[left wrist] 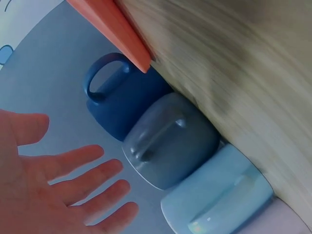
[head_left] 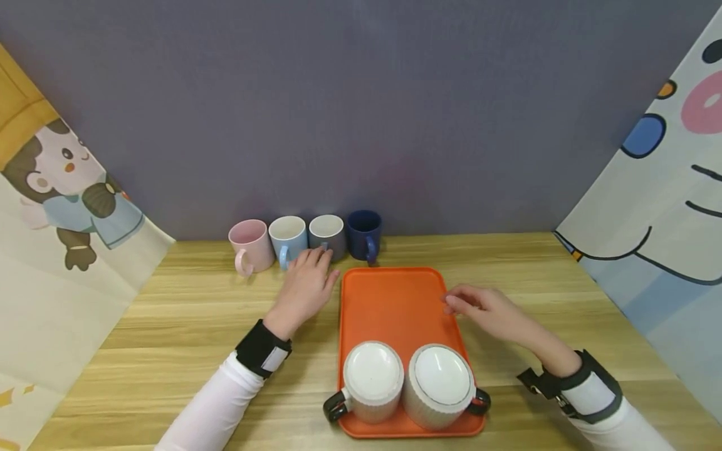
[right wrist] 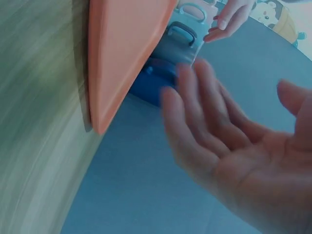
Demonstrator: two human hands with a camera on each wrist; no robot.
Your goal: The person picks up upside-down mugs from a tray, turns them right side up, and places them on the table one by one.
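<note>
My left hand (head_left: 304, 285) hovers just in front of a row of mugs, fingers spread and holding nothing. Nearest to it is the grey mug (left wrist: 170, 146), flanked by a light blue mug (left wrist: 219, 192) and a navy mug (left wrist: 129, 100). At the row's left end stands a pink mug (head_left: 255, 249). Over the right edge of an orange tray (head_left: 392, 304) is my right hand (head_left: 487, 310), empty, its fingers relaxed and slightly bent. Two pale ribbed mugs, the left one (head_left: 373, 376) and the right one (head_left: 440, 382), sit upside down on the tray's near end, black handles pointing outward.
The four-sided tray lies on a wood-grain table (head_left: 186, 351). A grey upright panel (head_left: 361, 113) rises right behind the mug row. Cartoon-printed sheets hang on the left (head_left: 68, 250) and the right (head_left: 665, 219).
</note>
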